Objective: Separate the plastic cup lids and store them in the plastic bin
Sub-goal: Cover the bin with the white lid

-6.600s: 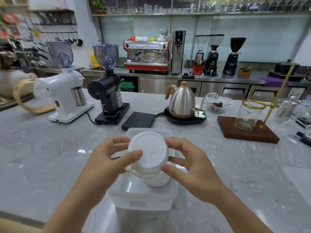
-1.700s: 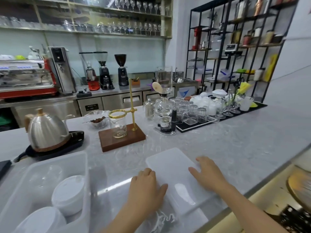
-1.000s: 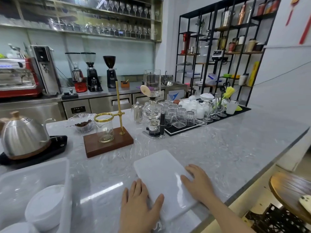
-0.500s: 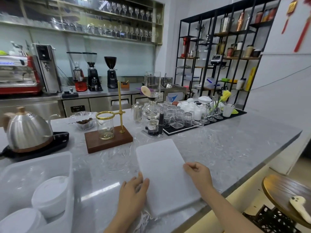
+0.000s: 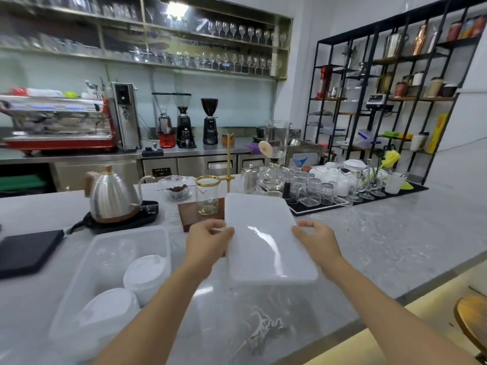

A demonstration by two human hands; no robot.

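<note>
Both gripping the bin cover [image 5: 266, 241] by its long edges, left hand [image 5: 208, 242] and right hand [image 5: 317, 239], raised above the table [image 5: 395, 246]; plastic bin [image 5: 160, 233] with cup lids [image 5: 146, 272] lying leftward, nearer the left hand, long axis running away

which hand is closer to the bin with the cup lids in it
Left. The left hand grips the bin cover's left edge, just right of the plastic bin; the right hand holds the cover's far edge.

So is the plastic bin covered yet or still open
Open. The plastic bin shows the cup lids inside, while both hands, left hand and right hand, hold the bin cover above the counter.
</note>
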